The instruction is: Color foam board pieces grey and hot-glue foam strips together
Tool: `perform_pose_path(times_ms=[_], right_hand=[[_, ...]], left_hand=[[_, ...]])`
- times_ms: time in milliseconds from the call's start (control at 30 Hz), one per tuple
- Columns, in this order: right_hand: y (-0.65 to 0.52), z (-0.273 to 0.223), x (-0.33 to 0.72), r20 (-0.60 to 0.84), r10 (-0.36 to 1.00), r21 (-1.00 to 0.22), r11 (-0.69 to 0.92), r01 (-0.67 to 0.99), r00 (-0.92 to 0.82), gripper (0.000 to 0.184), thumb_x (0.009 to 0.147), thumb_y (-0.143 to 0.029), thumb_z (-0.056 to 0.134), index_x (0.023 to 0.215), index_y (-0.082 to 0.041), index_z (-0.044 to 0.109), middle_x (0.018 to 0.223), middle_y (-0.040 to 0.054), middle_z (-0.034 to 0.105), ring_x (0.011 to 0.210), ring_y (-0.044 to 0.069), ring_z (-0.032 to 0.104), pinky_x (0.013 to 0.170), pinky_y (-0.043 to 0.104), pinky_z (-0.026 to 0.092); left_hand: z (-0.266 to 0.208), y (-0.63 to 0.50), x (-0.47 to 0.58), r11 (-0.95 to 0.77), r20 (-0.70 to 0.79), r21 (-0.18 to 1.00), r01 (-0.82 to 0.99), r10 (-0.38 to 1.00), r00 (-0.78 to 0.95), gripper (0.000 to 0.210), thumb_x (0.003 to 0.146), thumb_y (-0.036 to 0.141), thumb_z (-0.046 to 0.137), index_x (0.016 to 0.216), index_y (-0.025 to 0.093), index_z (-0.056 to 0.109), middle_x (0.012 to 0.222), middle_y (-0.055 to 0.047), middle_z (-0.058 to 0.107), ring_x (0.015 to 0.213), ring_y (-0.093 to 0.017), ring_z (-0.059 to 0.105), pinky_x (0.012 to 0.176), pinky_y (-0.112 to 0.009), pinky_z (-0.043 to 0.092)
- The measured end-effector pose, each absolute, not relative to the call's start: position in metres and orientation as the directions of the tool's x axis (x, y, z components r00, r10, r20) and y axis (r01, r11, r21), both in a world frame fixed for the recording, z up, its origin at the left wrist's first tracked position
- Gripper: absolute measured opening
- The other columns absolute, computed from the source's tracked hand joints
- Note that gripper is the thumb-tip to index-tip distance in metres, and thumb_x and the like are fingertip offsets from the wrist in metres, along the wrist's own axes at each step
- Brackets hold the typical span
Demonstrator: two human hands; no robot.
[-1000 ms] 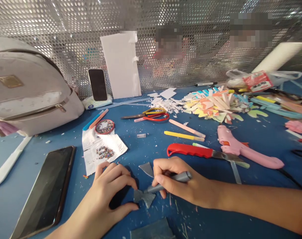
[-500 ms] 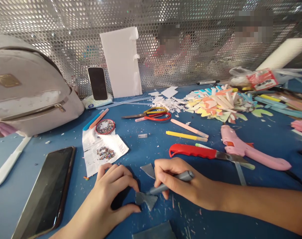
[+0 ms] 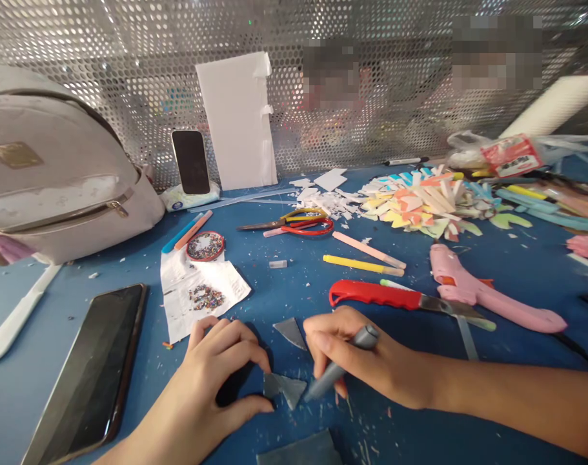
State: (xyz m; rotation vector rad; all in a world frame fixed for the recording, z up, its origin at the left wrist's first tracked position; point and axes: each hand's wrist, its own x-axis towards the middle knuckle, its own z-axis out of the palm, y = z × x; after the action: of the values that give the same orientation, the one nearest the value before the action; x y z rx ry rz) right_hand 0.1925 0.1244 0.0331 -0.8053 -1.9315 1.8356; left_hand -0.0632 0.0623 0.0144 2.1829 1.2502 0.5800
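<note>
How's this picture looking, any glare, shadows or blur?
Head view: bright glints speckle the silver perforated metal panel; same view, a dark shadow lies beneath the left hand; head view again, the grey cylindrical pen in the right hand looks smeared toward its lower end.

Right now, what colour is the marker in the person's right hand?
The marker is grey; it shows best in the head view.
</note>
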Motion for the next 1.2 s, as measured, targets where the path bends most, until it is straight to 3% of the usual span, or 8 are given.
perform_pose_path(times_ms=[500,867,1200], right_hand=[[0.1238,0.0337,0.1938,-0.141,0.630,-0.987,-0.027,0.160,-0.764,0.059,0.099,-0.065,0.045,0.071,-0.015,0.058,0.063,-0.0002,0.053,0.052,0.012,0.056,0.051,0.024,0.043],[0.1244,0.0346,0.1927,-0.145,0.658,-0.984,-0.016,0.179,-0.739,0.061,0.100,-0.066,0.042,0.069,-0.015,0.056,0.063,0.0000,0.052,0.052,0.011,0.054,0.051,0.023,0.041],[0.1230,0.0348,0.1923,-0.107,0.673,-0.990,-0.003,0.142,-0.732,0.061,0.100,-0.065,0.043,0.069,-0.014,0.056,0.065,0.0006,0.053,0.052,0.010,0.054,0.051,0.022,0.040]], left_hand=[[0.0154,0.0627,-0.0633,-0.413,0.086,0.656,0.631,0.872,0.482,0.020,0.092,0.047,0.073,0.100,0.030,0.066,0.104,0.000,0.065,0.098,-0.022,0.059,0.096,-0.036,0.033],[0.0142,0.0623,-0.0623,-0.410,0.089,0.670,0.619,0.872,0.480,0.023,0.087,0.039,0.081,0.101,0.032,0.063,0.104,0.006,0.063,0.098,-0.020,0.057,0.095,-0.034,0.026],[0.0126,0.0624,-0.0639,-0.423,0.100,0.672,0.608,0.865,0.492,0.022,0.089,0.043,0.078,0.101,0.031,0.063,0.104,0.005,0.063,0.097,-0.020,0.058,0.095,-0.035,0.026]])
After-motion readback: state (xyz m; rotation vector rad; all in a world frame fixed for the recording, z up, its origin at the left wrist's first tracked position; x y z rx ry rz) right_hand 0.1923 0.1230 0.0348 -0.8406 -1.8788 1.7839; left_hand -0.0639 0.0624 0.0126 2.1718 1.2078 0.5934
